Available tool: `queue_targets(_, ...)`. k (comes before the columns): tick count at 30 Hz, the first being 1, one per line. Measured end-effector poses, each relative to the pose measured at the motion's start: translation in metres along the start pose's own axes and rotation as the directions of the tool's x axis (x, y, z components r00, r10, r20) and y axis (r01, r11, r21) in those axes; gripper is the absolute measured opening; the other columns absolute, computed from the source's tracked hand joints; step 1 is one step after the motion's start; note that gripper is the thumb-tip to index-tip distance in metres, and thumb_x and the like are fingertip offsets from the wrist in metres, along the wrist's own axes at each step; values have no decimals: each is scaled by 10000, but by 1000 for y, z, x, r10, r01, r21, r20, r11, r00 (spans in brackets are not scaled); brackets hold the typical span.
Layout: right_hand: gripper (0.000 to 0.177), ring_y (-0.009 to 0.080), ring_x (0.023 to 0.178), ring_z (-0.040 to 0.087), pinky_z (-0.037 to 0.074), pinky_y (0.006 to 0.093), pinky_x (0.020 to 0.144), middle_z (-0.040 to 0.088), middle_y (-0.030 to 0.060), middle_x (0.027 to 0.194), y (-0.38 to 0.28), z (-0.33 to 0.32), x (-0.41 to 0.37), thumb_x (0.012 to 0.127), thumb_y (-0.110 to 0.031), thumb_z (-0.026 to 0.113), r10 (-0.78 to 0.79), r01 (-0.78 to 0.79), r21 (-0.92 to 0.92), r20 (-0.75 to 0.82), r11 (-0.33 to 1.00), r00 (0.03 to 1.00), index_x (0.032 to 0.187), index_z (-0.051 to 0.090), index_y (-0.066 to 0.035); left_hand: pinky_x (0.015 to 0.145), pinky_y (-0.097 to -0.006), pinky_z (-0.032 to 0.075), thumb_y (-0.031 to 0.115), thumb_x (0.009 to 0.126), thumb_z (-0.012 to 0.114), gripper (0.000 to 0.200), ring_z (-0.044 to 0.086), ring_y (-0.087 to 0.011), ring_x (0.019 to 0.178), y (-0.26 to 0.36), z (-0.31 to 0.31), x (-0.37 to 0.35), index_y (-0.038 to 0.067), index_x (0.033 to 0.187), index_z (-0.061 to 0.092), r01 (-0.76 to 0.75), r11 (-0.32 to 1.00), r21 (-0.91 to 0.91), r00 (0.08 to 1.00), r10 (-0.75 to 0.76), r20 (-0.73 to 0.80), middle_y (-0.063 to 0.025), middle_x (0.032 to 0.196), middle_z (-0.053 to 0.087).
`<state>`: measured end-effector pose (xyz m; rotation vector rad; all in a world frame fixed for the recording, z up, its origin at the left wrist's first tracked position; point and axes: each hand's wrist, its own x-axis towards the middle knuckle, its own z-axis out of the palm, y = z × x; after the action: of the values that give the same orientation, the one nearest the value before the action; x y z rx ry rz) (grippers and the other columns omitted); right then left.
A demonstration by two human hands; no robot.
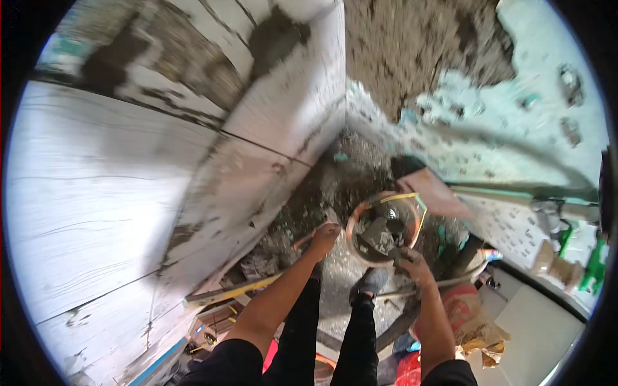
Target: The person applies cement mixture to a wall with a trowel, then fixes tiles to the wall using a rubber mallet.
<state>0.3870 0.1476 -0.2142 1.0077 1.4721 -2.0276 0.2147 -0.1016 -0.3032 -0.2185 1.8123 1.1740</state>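
Observation:
My left hand (pixel 326 239) is closed around a wooden-handled tool (pixel 300 244). Its reddish-brown handle sticks out to the left, and a pale piece shows above my fingers, too blurred to name. To the right stands an orange-rimmed bucket (pixel 350 233) holding wet grey mortar (pixel 407 217). My right hand (pixel 415 266) is at the bucket's near right rim, closed on a trowel whose handle my fingers mostly hide. The trowel's grey, mortar-smeared blade (pixel 378 239) lies inside the bucket. A yellow bucket handle (pixel 400 196) rests along the far rim.
White panels (pixel 109 186) line the left side; a patchy turquoise wall (pixel 515 128) with exposed brown plaster rises right. Rubble (pixel 341 167) covers the corner floor. My shoe (pixel 372 282) is just below the bucket. A torn sack (pixel 470 321) and a hose-like tube (pixel 450 281) lie right.

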Motion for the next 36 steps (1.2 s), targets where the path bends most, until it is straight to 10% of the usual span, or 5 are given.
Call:
queue_targets(12, 442, 123, 758, 531, 451, 253, 714, 580, 58, 950, -270, 84, -3, 821, -87, 449, -616, 627, 78, -134, 775, 777, 1252, 479, 7, 942, -353, 375, 279, 927, 473, 537, 467, -233, 1169, 293, -70, -61, 47, 1381, 304, -267, 541, -798, 880, 473, 26, -118, 1369, 405)
queue_targets(23, 467, 398, 1084, 481, 390, 398, 937, 507, 241, 1181, -334, 126, 115, 838, -198, 588, -997, 479, -876, -21, 54, 74, 1236, 467, 15, 1014, -374, 288, 200, 919, 443, 481, 344, -225, 1264, 336, -81, -53, 75, 1372, 341, -370, 525, -766, 874, 476, -97, -45, 1400, 357)
queue_targets(31, 394, 389, 842, 495, 421, 448, 739, 468, 192, 944, -340, 124, 119, 775, -116, 643, -989, 526, -849, 26, 54, 144, 1156, 545, -94, 998, -373, 276, 202, 900, 471, 453, 364, -198, 1234, 338, -85, -48, 96, 1336, 407, -406, 540, -738, 872, 470, -136, -8, 1368, 391)
queue_targets(34, 400, 402, 849, 504, 429, 442, 755, 493, 205, 947, -331, 105, 116, 767, -102, 645, -996, 422, -903, 85, -81, -9, 1156, 552, -100, 994, -369, 269, 213, 896, 473, 459, 367, -192, 1231, 340, -83, -51, 98, 1336, 406, -426, 556, -713, 868, 473, -149, -4, 1363, 397)
queue_targets(36, 389, 396, 883, 525, 443, 426, 774, 530, 217, 1010, -328, 96, 94, 773, -111, 650, -981, 443, -896, 45, 45, 190, 1152, 561, -91, 992, -369, 265, 220, 894, 473, 464, 372, -191, 1227, 339, -83, -50, 98, 1337, 404, -436, 553, -710, 864, 479, -157, -2, 1361, 402)
